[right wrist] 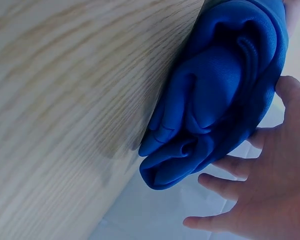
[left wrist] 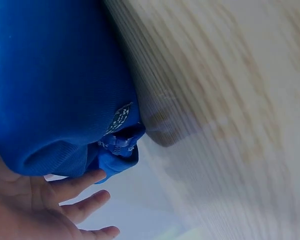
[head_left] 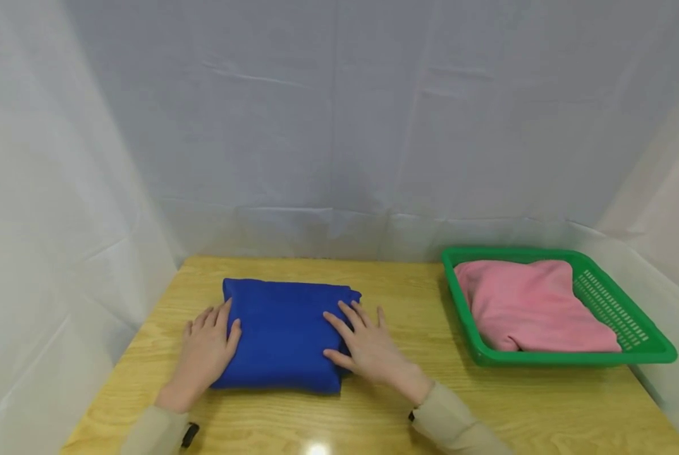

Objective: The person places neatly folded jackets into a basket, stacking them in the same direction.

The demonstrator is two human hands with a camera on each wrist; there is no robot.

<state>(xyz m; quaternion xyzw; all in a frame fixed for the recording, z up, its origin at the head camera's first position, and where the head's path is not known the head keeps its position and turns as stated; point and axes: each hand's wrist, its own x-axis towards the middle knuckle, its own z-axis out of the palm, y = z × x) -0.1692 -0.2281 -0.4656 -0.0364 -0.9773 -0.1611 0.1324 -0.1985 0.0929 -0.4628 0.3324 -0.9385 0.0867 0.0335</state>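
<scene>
A folded blue garment (head_left: 285,335) lies as a flat, roughly rectangular bundle on the wooden table. Along its left edge rests my left hand (head_left: 205,347), thumb on top and the other fingers spread beside it. My right hand (head_left: 373,347) touches the right edge with spread, nearly straight fingers. In the left wrist view the garment (left wrist: 60,75) shows a small dark label with white marks near its folded end. Rolled and stacked layers of the blue cloth (right wrist: 210,95) appear in the right wrist view, next to the right hand (right wrist: 275,175).
A green plastic basket (head_left: 578,359) stands at the right side of the table (head_left: 408,303), with a folded pink cloth (head_left: 521,309) inside. White sheets (head_left: 328,126) hang behind the table and on both sides.
</scene>
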